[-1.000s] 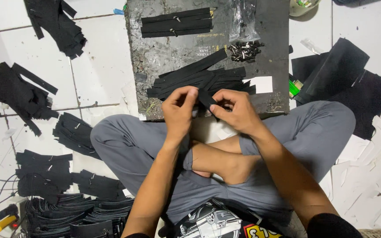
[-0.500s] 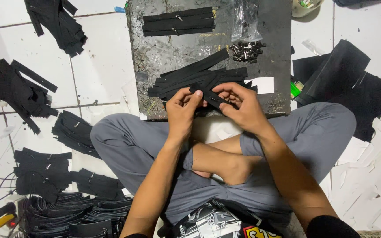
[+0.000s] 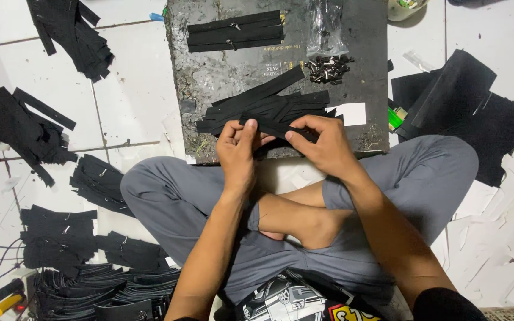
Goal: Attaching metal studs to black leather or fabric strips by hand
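Observation:
I sit cross-legged on a tiled floor in front of a dark worn work board (image 3: 209,71). Both hands hold one black strip (image 3: 275,128) just above the board's near edge. My left hand (image 3: 237,156) pinches its left end between thumb and fingers. My right hand (image 3: 323,145) grips the strip further right. Behind the hands lies a loose pile of black strips (image 3: 269,104). A neat stack of strips with metal pieces (image 3: 235,31) rests at the board's far end.
A heap of small dark metal parts (image 3: 327,68) and a clear plastic bag (image 3: 325,27) lie on the board. A white card (image 3: 351,113) sits beside the pile. Piles of black strips (image 3: 25,131) cover the floor at left; black sheets (image 3: 471,107) lie at right.
Both hands have drawn back from the strip pile toward me, lifting one black strip clear of it and holding it stretched between them.

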